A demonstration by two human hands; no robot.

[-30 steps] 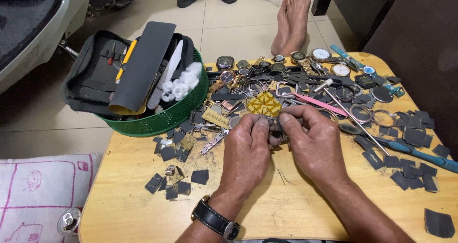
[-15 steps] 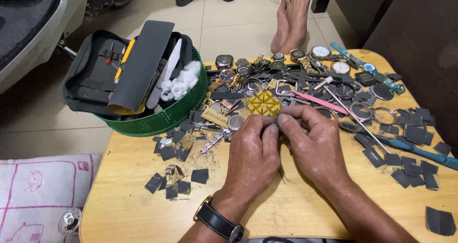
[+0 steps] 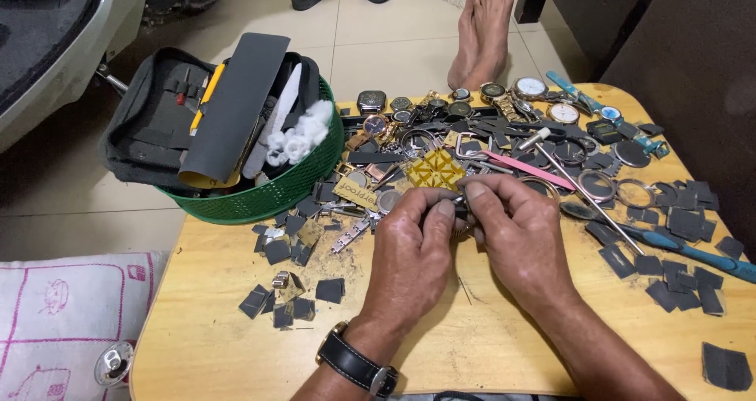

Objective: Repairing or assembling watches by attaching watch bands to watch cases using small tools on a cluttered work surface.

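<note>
Left hand (image 3: 413, 247) and right hand (image 3: 520, 235) pinching a small dark metal part (image 3: 458, 212), probably a watch piece, above mid-table (image 3: 236, 354), near the yellow block (image 3: 435, 168). Best kept low, grip firm, elbows steady, parts pile (image 3: 504, 133) undisturbed.

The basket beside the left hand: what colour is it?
Green, a ribbed plastic basket at the table's left edge, seen best in the head view.

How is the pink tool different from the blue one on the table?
The pink tool is short and lies up among the watches; the blue-handled tool is longer and lies at the right among dark square scraps. The pink one lies close to the right hand; the blue one lies farther away. Both lie flat, untouched.
</note>
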